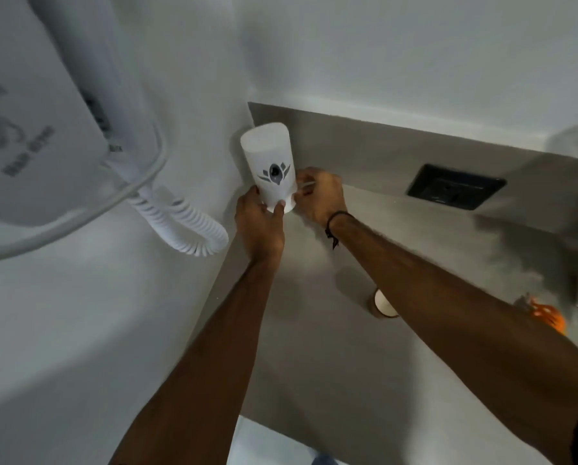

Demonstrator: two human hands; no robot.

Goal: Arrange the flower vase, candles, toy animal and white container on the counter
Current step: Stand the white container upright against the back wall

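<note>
The tall white plastic cylindrical container with a grey lotus emblem point(270, 167) stands in the counter's far corner, upper centre of frame, with the left hand point(260, 219) and right hand point(319, 195) clasped around its base. It looks light, rigid and smooth, likely tippy; low grip suits it. The matte grey counter point(331, 380) meets white walls point(415, 55).

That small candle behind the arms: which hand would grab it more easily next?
Probably the right hand. The candle sits on the counter directly under the right forearm, while the left hand is farther away, against the white container near the wall.
</note>
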